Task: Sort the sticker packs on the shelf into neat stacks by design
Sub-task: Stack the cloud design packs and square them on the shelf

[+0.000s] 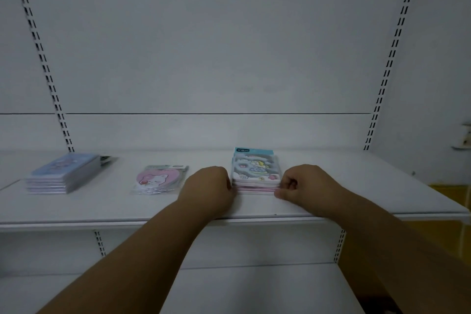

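White metal shelf (331,201), front lip running across the lower middle of view; slotted uprights left and right of a white back panel.

Three groups of sticker packs on the shelf, well apart from one another:
- Left: stack of blue packs (62,173), several deep, edges roughly flush, a few darker packs jutting out behind it. Motion blur here.
- Middle: pink bear pack (158,180), heart-shaped card in a clear sleeve, lying flat; whether more lie beneath it I cannot tell.
- Right of centre: stack of cloud-design packs (256,173), teal header card toward the back panel, pink and white edges showing at its front.

Left hand (207,186) curled, knuckles up, pressed against the left side of the cloud-design stack. Right hand (297,183) curled, thumb and fingertips touching the stack's lower right corner. Both grips closed against the stack's sides; stack rests on the shelf.

Open shelf surface right of the right hand out to the shelf end, and a bare strip in front of all three groups to the lip. A lower shelf (254,288) shows beneath the forearms.
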### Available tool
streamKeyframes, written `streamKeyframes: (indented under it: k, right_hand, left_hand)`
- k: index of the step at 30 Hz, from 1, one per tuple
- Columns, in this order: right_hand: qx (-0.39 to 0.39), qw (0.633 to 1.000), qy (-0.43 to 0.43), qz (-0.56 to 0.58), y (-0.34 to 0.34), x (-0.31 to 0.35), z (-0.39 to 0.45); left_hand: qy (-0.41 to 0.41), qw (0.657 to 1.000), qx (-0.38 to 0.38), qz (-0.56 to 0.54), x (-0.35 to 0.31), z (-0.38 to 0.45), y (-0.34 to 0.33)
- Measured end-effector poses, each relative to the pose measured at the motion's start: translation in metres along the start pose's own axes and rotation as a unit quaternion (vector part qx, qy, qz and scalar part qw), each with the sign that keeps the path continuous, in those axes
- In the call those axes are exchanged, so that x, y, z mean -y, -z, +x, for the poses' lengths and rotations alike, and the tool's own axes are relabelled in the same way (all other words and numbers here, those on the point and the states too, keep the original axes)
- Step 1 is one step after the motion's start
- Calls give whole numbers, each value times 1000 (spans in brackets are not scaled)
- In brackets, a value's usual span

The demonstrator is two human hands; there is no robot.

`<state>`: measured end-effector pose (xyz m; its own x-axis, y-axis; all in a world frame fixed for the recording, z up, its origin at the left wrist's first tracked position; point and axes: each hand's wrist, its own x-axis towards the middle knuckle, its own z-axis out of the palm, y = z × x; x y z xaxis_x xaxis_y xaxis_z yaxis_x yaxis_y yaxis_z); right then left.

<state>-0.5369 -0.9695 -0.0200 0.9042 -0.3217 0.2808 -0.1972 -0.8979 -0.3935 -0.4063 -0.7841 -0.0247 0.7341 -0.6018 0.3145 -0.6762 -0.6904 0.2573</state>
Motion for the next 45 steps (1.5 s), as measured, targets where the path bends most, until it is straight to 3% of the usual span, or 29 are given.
streamKeyframes:
  k: [7, 12, 27, 34, 45]
  right_hand:
    - [-27, 999, 6, -32, -6, -1, 7]
    - [4, 999, 24, -44, 0, -2, 8]
    - [-13, 995, 36, -90, -2, 5, 5]
    - [-60, 998, 25, -28, 0, 1, 1]
    - [-52, 999, 13, -2, -5, -3, 5]
  left_hand:
    - [-7, 1000, -11, -21, 2, 5, -9]
    - [-3, 999, -39, -33, 6, 4, -11]
    - [-21, 999, -14, -35, 6, 8, -6]
    - [-17, 997, -26, -75, 13, 8, -1]
    - [-20, 998, -23, -54, 10, 5, -1]
